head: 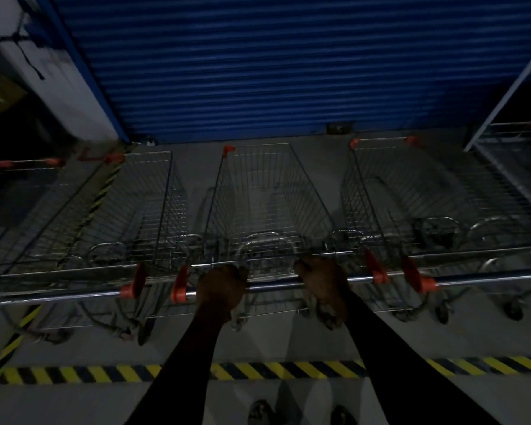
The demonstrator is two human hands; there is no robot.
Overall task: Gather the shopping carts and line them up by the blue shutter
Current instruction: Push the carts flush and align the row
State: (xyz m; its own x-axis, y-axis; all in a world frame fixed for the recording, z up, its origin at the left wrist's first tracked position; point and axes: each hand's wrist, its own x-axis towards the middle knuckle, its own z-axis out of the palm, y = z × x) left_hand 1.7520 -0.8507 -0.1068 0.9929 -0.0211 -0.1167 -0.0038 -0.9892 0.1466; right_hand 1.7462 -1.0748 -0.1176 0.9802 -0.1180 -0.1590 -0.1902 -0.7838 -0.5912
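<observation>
left cart (129, 210) parked facing blue shutter (288, 65) | our left hand (219, 286) and right hand (322, 282) both wrap middle cart (264, 194) handle (273, 285) | right cart (411, 197) alongside, noses near shutter

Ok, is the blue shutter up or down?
Down: the blue shutter reaches the floor behind the middle cart.
</observation>
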